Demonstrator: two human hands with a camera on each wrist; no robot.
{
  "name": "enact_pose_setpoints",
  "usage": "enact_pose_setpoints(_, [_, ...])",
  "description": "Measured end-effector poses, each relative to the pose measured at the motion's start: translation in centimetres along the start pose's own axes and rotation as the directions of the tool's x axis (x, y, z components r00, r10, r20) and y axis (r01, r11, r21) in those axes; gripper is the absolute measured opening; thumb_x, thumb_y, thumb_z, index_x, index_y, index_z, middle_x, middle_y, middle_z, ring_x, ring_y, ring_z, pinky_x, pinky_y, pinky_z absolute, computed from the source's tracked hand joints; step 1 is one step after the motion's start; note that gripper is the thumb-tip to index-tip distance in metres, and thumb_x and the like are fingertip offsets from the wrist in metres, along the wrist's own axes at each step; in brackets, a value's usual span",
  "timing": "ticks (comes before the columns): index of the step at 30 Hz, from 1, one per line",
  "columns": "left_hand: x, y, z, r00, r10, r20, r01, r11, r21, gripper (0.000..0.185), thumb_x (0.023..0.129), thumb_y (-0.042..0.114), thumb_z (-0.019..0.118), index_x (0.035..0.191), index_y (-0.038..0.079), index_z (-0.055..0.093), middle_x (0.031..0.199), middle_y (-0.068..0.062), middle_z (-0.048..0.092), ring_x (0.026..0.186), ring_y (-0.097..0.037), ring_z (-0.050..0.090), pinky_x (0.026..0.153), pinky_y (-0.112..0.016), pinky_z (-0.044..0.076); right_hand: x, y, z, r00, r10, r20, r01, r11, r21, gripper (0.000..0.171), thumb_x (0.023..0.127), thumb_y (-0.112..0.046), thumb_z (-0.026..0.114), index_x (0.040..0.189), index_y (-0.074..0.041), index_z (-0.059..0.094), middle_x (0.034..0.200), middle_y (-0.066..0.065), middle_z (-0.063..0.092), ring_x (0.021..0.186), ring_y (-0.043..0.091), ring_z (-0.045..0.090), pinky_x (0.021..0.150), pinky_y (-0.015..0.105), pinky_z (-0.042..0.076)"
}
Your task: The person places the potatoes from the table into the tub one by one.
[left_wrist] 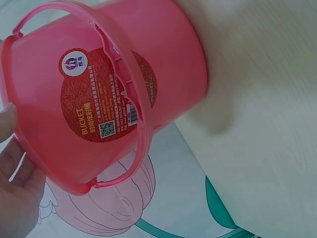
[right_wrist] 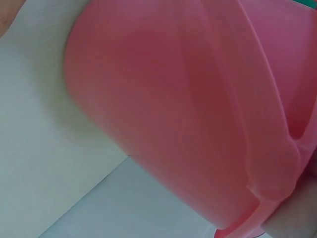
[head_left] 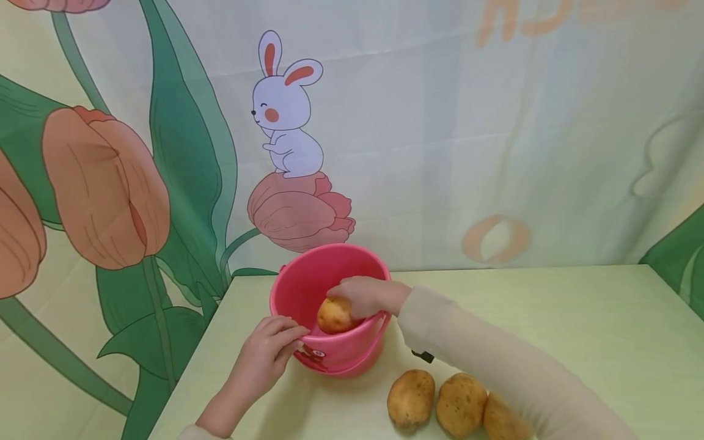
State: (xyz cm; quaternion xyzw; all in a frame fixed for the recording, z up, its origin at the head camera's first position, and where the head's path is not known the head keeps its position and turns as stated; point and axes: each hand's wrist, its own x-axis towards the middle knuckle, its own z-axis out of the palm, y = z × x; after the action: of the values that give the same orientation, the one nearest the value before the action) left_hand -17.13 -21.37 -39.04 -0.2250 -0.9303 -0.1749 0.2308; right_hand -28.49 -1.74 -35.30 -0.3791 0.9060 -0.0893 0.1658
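A pink bucket (head_left: 352, 357) stands upright on the pale table, its mouth facing up. My left hand (head_left: 269, 348) grips the near-left part of the rim, fingers over the edge; the left wrist view shows the thumb (left_wrist: 7, 121) on the outside, along with the handle (left_wrist: 141, 114) and a red label (left_wrist: 91, 106). Reaching into the mouth from the right, my right hand (head_left: 360, 296) holds a potato (head_left: 334, 316) below rim level. In the right wrist view the bucket wall (right_wrist: 148, 99) fills most of the picture, with part of that hand (right_wrist: 297, 210) beyond the rim.
Three potatoes sit in a row in front of the bucket: a left one (head_left: 410, 400), a middle one (head_left: 461, 404) and a right one (head_left: 502, 420) partly behind my sleeve (head_left: 495, 348). Behind the table (head_left: 577, 324) hangs a printed cloth (head_left: 418, 153) with a rabbit and tulips.
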Motion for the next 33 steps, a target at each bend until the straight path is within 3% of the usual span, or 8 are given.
enact_pose_setpoints(18, [0.1,0.2,-0.1,1.000,-0.025,0.009,0.025,1.000,-0.005,0.030,0.067,0.008,0.075,0.095,0.018,0.069,0.092,0.005,0.060,0.093,-0.013,0.051,0.071,-0.027,0.053,1.2,0.0,0.8,1.000,0.004,0.001,-0.004,0.998,0.068,0.058,0.070,-0.016,0.073,0.123,-0.025,0.052,0.110,-0.004,0.056,0.101,0.014,0.048,0.077,0.025,0.049])
enact_pose_setpoints(33, [0.1,0.1,0.0,1.000,-0.012,0.000,0.012,1.000,-0.002,0.030,0.067,0.009,0.075,0.095,0.017,0.069,0.092,0.004,0.060,0.093,-0.013,0.051,0.071,-0.028,0.054,1.4,-0.1,1.2,0.994,0.067,0.089,-0.084,0.977,0.196,0.058,0.067,-0.011,0.074,0.119,-0.027,0.055,0.101,-0.006,0.055,0.092,0.014,0.048,0.061,0.021,0.049])
